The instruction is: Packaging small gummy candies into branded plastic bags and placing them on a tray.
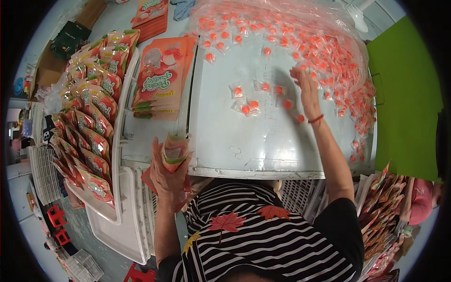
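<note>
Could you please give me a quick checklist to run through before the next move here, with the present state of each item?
1. Left hand grips the open pouch: ok.
2. Pouch mouth faces up and is spread: ok, it looks open.
3. Right hand reaches the loose candies on the grey tray: ok.
4. Candies already held in right hand: cannot tell.
5. Supply in the clear bag: ok, plenty.
6. Empty pouch stack within reach: ok.
</note>
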The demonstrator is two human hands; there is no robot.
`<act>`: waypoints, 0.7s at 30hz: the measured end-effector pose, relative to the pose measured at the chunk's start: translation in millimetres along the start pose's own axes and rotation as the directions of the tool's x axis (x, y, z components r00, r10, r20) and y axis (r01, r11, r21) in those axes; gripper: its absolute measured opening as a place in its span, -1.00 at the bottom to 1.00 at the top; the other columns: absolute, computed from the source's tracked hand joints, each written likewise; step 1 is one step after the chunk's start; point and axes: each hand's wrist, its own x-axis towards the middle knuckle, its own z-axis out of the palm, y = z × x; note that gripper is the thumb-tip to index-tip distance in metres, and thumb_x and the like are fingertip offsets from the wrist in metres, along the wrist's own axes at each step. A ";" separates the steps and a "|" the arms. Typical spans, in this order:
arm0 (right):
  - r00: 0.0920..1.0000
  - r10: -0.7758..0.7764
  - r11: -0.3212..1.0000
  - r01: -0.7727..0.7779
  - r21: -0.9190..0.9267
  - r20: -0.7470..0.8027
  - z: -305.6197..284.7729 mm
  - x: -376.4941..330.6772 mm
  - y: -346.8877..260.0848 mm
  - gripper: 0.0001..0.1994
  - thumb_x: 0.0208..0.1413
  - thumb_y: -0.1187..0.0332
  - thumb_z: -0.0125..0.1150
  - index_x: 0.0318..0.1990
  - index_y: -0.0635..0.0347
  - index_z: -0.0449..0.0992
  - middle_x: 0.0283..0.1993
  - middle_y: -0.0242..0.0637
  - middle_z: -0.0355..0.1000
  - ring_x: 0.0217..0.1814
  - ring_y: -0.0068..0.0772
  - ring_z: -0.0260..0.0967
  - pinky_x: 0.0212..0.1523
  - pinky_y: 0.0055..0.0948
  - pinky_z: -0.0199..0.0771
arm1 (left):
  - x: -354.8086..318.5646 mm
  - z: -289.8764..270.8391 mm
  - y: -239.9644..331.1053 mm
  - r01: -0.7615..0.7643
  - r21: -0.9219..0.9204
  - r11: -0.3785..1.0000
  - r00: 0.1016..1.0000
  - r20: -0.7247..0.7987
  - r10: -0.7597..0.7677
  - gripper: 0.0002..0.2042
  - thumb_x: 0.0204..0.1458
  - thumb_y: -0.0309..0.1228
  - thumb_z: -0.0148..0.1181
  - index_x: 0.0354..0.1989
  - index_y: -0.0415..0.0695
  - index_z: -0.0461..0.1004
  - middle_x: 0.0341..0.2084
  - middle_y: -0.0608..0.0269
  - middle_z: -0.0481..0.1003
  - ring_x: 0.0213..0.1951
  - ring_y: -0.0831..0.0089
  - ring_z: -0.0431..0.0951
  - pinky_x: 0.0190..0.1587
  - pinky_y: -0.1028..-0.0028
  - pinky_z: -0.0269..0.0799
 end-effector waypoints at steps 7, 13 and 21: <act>0.981 0.177 0.864 -0.117 0.490 -0.077 29.1 -39.8 2.6 -0.54 0.33 0.08 -0.30 0.06 0.31 0.32 0.04 -0.14 0.35 0.16 -0.29 0.26 0.22 -0.31 0.19 | 0.7 -0.4 -0.7 0.012 -0.026 1.000 1.000 0.016 -0.011 -0.10 -0.32 -0.29 0.49 0.26 -0.15 0.08 -0.12 0.02 0.46 -0.15 0.05 0.52 -0.12 0.26 0.45; 0.900 0.434 0.413 -0.248 0.876 0.050 25.8 -35.4 -6.3 -0.62 0.31 0.17 -0.29 -0.03 0.32 0.32 -0.02 -0.01 0.36 0.13 -0.09 0.30 0.20 -0.23 0.28 | -2.8 -4.3 1.8 0.004 0.024 1.000 1.000 -0.030 -0.004 -0.09 -0.33 -0.34 0.49 0.26 -0.15 0.08 -0.13 0.04 0.46 -0.15 0.06 0.52 -0.13 0.26 0.46; 0.990 0.115 0.959 -0.090 0.269 -0.077 32.2 -68.2 -19.9 -0.75 0.29 0.31 -0.11 -0.01 0.24 0.37 -0.06 -0.32 0.39 0.03 -0.47 0.33 0.09 -0.46 0.28 | -1.6 -9.4 -3.9 0.058 0.017 0.998 0.997 -0.045 -0.058 -0.12 -0.30 -0.32 0.48 0.27 -0.12 0.09 -0.12 -0.08 0.47 -0.13 0.03 0.54 -0.15 0.27 0.47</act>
